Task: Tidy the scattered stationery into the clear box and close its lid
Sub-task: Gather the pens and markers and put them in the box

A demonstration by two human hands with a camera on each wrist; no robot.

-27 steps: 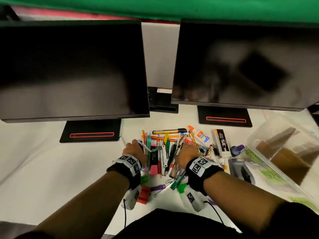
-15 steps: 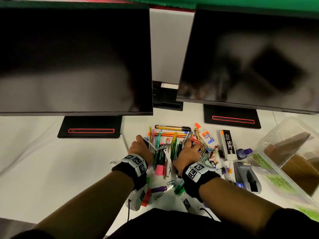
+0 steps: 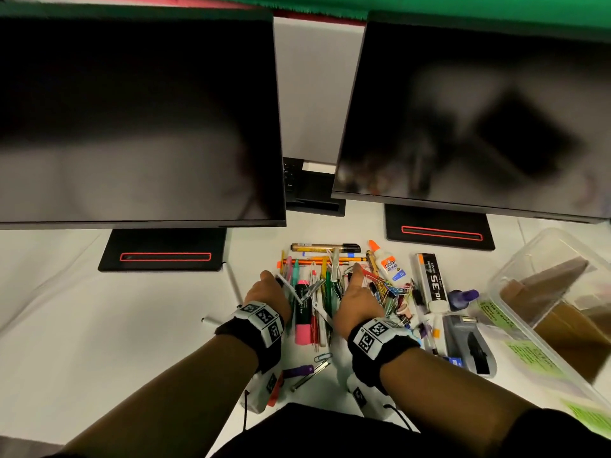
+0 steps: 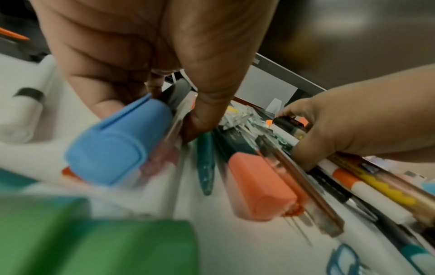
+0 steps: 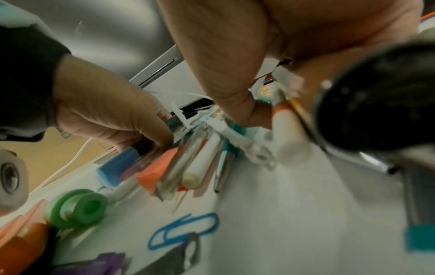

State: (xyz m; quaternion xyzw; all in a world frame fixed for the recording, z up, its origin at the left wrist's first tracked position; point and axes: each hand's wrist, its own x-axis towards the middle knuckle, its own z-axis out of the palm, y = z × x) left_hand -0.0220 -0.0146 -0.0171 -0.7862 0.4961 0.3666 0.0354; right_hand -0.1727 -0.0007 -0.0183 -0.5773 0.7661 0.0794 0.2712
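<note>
Monitors (image 3: 139,120) (overhanging) wall off the table's (image 3: 82,325) rear.

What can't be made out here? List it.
- Clear box: its lid and right end are cut off by the head view's edge.
- Left hand fingertips: buried among the pens in every view.
- Pen labels: blurred in both wrist views.

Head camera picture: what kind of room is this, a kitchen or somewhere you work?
Most likely an office desk, not a kitchen. Two dark monitors stand side by side on a white desk, and pens, paper clips and a glue bottle lie heaped in front.
</note>
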